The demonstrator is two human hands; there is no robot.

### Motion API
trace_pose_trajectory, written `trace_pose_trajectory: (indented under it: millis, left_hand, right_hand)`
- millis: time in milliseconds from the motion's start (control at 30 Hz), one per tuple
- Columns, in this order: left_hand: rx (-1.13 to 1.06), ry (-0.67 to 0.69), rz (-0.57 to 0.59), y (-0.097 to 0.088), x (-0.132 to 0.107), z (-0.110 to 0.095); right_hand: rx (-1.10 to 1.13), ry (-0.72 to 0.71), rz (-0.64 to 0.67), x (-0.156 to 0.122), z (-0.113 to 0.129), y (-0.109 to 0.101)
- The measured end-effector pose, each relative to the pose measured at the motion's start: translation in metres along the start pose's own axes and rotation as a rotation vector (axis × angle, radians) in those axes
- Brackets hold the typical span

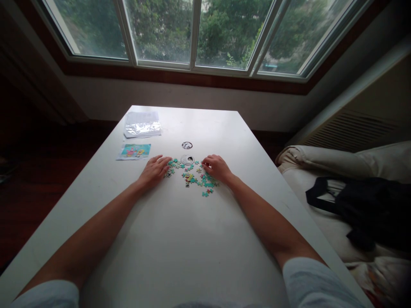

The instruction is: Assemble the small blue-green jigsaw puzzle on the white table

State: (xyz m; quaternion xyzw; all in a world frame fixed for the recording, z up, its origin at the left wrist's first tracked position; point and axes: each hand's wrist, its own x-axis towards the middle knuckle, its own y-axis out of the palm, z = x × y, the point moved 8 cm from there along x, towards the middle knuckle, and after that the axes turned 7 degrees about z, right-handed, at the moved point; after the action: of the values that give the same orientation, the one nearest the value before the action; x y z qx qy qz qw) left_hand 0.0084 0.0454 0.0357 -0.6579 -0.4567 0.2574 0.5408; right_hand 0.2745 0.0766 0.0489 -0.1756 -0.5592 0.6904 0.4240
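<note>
Either side of the nearer round silvery disc (187, 159), the left hand (153, 172), loosely spread, and right hand (218, 167), curled, grip unclear, seemingly fence in flat teal-and-yellow jigsaw pieces (192, 179) before it.

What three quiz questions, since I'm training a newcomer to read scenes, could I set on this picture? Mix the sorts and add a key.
1. Count: how many round things lie on the same table as the puzzle pieces?

2. True or false: the left hand is nearer the picture than the right hand is.

3. Choose one. Which lies nearest the window?
A. the puzzle pieces
B. the papers
C. the picture

Key: 1. Two. 2. True. 3. B.
</note>
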Motion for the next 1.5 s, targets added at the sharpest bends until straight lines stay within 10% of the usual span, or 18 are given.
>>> trace_pose_trajectory:
  millis: [633, 1500]
  left_hand:
    - [0.019, -0.346, -0.242, -0.023, -0.011, 0.059]
    - [0.025, -0.449, -0.214, -0.03, -0.015, 0.056]
  right_hand:
    - [0.026, -0.018, -0.089, -0.004, 0.013, -0.003]
    - [0.031, -0.019, -0.068, -0.003, 0.022, -0.002]
